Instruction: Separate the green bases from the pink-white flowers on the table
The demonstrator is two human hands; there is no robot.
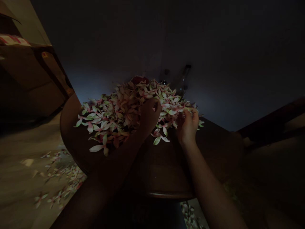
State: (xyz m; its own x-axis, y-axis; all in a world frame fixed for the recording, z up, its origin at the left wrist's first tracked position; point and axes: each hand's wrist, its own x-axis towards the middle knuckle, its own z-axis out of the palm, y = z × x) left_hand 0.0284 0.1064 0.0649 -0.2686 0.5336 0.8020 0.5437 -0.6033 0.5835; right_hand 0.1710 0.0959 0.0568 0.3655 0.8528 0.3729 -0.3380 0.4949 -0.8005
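A large heap of small pink-and-white flowers (124, 116) covers the dark round wooden table (164, 175). My left hand (149, 116) rests on the heap, its fingertips sunk among the blossoms and hidden. At the heap's right edge, my right hand (187, 125) has its fingers curled closely around a flower (185, 109). A dark red object (139, 79) shows behind the heap, mostly covered by it.
A glass bottle (183, 82) stands behind the heap, and a dark wall rises beyond it. Scattered flowers (60, 178) lie on the floor left of the table. Cardboard boxes (30, 73) stand at the left, and a dark wooden piece (269, 124) projects at the right.
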